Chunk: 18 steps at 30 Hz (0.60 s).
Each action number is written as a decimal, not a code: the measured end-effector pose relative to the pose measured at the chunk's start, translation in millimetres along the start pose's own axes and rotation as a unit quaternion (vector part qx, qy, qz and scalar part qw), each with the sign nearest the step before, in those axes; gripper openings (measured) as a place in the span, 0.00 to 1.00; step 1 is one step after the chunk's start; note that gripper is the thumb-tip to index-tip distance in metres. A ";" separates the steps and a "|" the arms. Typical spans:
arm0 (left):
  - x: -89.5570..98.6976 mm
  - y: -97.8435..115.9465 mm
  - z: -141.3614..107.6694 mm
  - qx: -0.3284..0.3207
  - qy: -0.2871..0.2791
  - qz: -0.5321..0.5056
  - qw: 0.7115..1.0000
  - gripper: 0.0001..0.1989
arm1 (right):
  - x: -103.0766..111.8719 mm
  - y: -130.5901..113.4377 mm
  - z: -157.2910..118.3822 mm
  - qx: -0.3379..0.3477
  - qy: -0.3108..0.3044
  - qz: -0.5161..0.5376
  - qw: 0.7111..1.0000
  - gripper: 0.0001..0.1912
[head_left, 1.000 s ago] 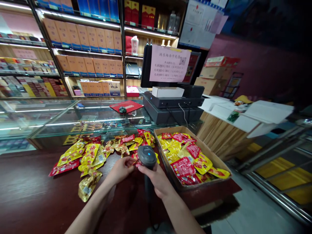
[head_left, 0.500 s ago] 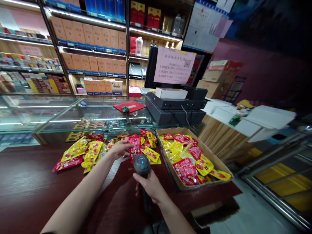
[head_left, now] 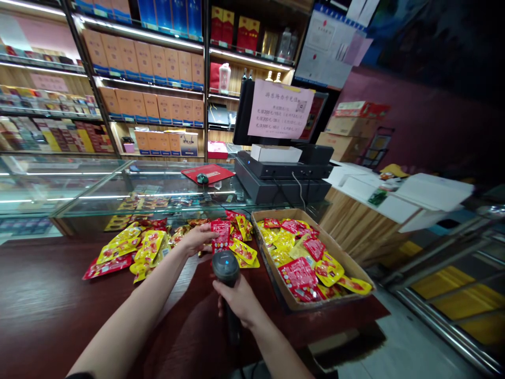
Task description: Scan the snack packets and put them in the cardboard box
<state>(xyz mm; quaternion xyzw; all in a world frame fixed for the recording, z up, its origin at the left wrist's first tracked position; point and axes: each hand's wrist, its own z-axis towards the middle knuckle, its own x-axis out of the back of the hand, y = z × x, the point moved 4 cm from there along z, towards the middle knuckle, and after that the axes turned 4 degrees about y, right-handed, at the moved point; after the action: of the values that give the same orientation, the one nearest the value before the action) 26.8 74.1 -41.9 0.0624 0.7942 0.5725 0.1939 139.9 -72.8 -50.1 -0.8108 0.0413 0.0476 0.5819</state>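
At a dark red counter point(head_left: 47, 295), seen from the head camera, the person's left hand point(head_left: 196, 239) grasps a red packet point(head_left: 221, 234) by its left side, thumb hidden, perhaps to leave the printed face uncovered. The right hand point(head_left: 240, 302) is wrapped around the handle of a black scanner point(head_left: 226, 268), likely so that its head can face away from the body, toward the packet. That head sits just in front of the packet's lower edge; whether they touch cannot be told. Yellow packets point(head_left: 244, 251) lie just right of the red one, and a mixed heap point(head_left: 148, 247) lies left of the hand. Further right, an open carton point(head_left: 343, 259) holds red and yellow packets, its low walls probably keeping them from sliding off.
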 end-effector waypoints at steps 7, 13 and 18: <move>-3.0 4.8 0.8 -0.029 -0.004 0.006 1.000 0.23 | 1.8 -1.2 -1.6 -0.004 0.013 0.010 1.000 0.19; -10.4 3.7 -7.4 0.001 -0.010 -0.008 1.000 0.18 | 19.1 -16.6 -5.3 0.051 0.091 0.045 0.994 0.17; -36.9 6.0 -20.9 0.046 -0.046 -0.014 0.998 0.12 | 50.6 -53.0 -9.5 0.134 0.146 0.078 0.977 0.17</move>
<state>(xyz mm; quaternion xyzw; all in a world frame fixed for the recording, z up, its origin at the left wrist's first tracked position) 52.0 45.7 -22.0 0.0858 0.8109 0.5290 0.2350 196.9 -65.4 -3.7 -0.7176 0.1953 -0.0323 0.6677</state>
